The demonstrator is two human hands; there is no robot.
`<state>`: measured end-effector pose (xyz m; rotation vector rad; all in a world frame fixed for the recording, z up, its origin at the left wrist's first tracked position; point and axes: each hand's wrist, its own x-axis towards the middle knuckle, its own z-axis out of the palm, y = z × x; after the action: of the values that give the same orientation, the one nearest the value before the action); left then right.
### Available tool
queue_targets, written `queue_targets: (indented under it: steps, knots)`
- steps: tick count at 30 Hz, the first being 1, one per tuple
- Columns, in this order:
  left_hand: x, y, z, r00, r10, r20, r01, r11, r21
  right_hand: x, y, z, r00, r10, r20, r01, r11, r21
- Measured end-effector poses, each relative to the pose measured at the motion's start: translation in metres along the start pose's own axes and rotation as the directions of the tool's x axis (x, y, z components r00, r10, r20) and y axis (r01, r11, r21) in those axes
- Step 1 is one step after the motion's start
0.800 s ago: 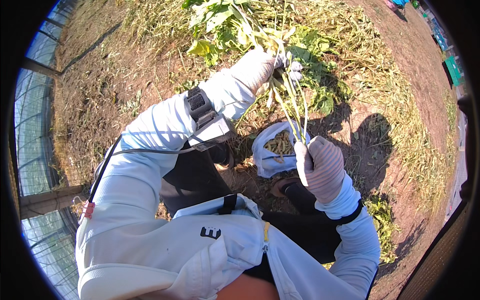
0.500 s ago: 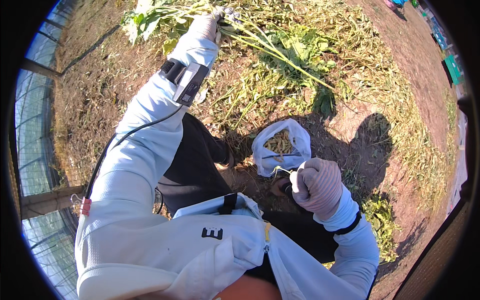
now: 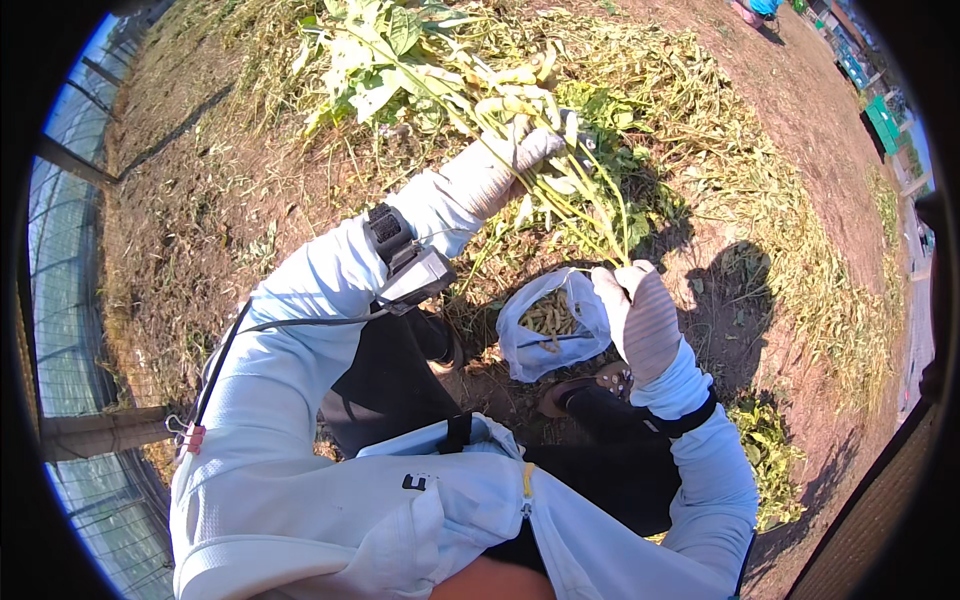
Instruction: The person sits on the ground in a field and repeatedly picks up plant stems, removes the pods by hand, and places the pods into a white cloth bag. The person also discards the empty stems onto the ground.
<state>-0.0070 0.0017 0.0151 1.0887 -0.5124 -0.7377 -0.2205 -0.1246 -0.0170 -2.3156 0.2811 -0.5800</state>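
A bean plant (image 3: 590, 205) with long green stems, broad leaves and plump yellow-green pods stretches from the top of the view down to the right. My left hand (image 3: 525, 152), in a pale glove, is closed around its stems near the pods. The lower stem ends meet my right hand (image 3: 640, 318), in a striped glove, whose fingers are closed on them. Just left of the right hand, a white plastic bag (image 3: 590, 305) stands open on the ground. Several yellowish-brown pods (image 3: 548, 318) lie inside it.
Pulled stalks and dry leaves (image 3: 730, 130) cover the ground in a broad band. My shoe (image 3: 605, 380) is close beside the bag. A netted fence (image 3: 70, 250) runs along the left. Green crates (image 3: 882, 125) and another person (image 3: 755, 12) are far off at the upper right.
My left hand has come down and right with the plant, nearer my right hand. My right hand has risen slightly and now grips the stem ends; a thin stem piece showed at its fingers before.
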Motion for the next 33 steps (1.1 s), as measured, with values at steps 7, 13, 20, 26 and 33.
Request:
queue_targets:
  steps: [7,13,20,26,33]
  knots:
    - [0.007,-0.016,-0.020,0.864,-0.389,0.319,0.405,0.914,0.017,0.008,0.023,-0.035,0.962,0.253,-0.097,-0.232,0.954,0.187]
    - [0.010,-0.027,-0.047,0.718,-0.637,0.280,0.372,0.692,0.619,0.025,0.044,-0.095,0.751,0.594,-0.286,-0.445,0.777,0.446]
    - [0.019,-0.013,-0.056,0.713,-0.589,0.380,0.400,0.787,0.469,-0.025,0.057,-0.219,0.486,0.530,-0.695,-0.343,0.847,0.407]
    - [0.023,-0.035,-0.073,0.678,-0.625,0.388,0.608,0.773,0.181,-0.184,0.034,-0.304,0.119,0.334,-0.935,-0.477,0.845,0.241]
    - [0.029,-0.069,-0.070,0.563,-0.751,0.345,0.690,0.657,0.303,-0.334,-0.003,-0.289,-0.235,0.217,-0.947,-0.474,0.825,0.307]
